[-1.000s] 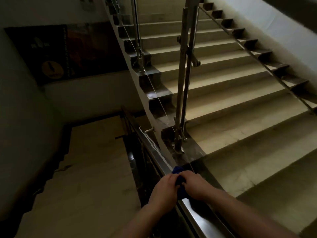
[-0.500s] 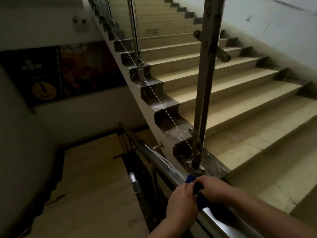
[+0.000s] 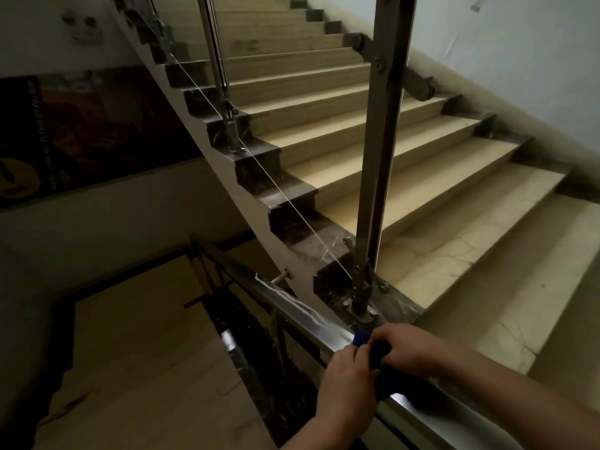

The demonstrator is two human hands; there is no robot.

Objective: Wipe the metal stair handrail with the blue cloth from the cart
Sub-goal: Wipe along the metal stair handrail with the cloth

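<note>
A flat metal handrail [image 3: 292, 303] slopes down from the lower right toward the landing below, with pale streaks on its top. The blue cloth [image 3: 376, 358] is wrapped over the rail, mostly hidden between my hands. My left hand [image 3: 349, 381] grips the cloth from the rail's near side. My right hand [image 3: 407, 349] is closed on it from the far side. Both forearms enter from the bottom right.
An upright steel post [image 3: 376, 177] bolted to a dark marble step stands just behind my hands. Beige stairs [image 3: 422, 196] rise to the right, with a thin wire and a second post [image 3: 214, 66]. A lower landing [image 3: 130, 345] and a dark wall poster [image 3: 81, 131] lie left.
My view has moved closer to the steel post and up the stairs. Both hands stay clamped on the cloth on the rail, close to the post's base.
</note>
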